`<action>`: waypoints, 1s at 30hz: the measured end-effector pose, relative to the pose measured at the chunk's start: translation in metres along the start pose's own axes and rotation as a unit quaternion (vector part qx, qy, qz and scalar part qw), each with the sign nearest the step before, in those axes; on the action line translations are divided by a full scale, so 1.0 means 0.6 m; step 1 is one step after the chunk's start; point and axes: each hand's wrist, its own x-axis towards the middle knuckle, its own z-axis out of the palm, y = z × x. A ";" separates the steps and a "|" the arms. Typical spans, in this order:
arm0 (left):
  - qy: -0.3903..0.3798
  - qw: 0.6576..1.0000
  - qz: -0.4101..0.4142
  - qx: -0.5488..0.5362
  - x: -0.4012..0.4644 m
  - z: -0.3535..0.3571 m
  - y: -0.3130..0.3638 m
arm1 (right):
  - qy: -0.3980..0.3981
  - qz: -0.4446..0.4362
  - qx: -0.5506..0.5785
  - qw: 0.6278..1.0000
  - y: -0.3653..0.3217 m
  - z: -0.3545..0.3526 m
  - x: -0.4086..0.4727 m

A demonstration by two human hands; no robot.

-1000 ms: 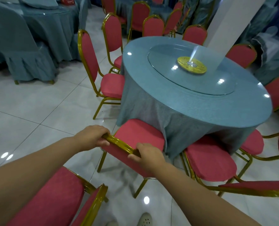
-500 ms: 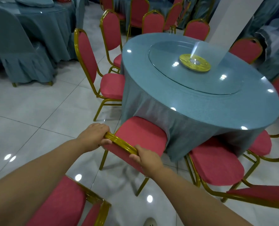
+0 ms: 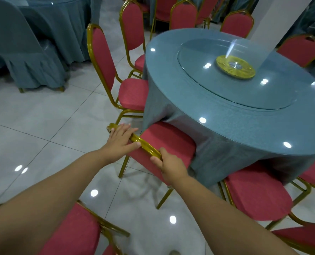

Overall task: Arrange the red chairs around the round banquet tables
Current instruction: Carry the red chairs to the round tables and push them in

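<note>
A red-cushioned chair (image 3: 164, 142) with a gold metal frame stands upright at the near edge of the round table (image 3: 226, 115), which is draped in a blue-grey cloth, its seat tucked under the hanging cloth, its back toward the camera.

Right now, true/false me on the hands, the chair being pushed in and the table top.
1. The right hand grips the gold top rail of the chair. True.
2. The left hand is a closed fist around the rail. False: its fingers lie straight across it.
3. The chair's seat sits partly under the tablecloth. True.
4. Plates and glasses are set on the round table. False: only a glass turntable with a gold hub.
</note>
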 end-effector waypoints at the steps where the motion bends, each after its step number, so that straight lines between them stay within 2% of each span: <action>1: 0.009 1.000 -0.006 -0.016 0.004 0.003 0.001 | 0.003 0.002 -0.003 1.000 -0.001 0.000 -0.002; 5: 0.027 0.999 -0.022 -0.022 0.017 0.010 0.003 | -0.004 0.012 -0.004 1.000 -0.005 -0.005 -0.004; 13: 0.030 0.999 -0.004 -0.022 0.012 0.011 -0.019 | -0.010 0.041 -0.026 0.999 -0.030 0.009 -0.014; 30: 0.019 0.999 -0.011 -0.033 0.013 -0.006 -0.019 | -0.001 0.053 0.016 0.998 -0.052 0.018 -0.017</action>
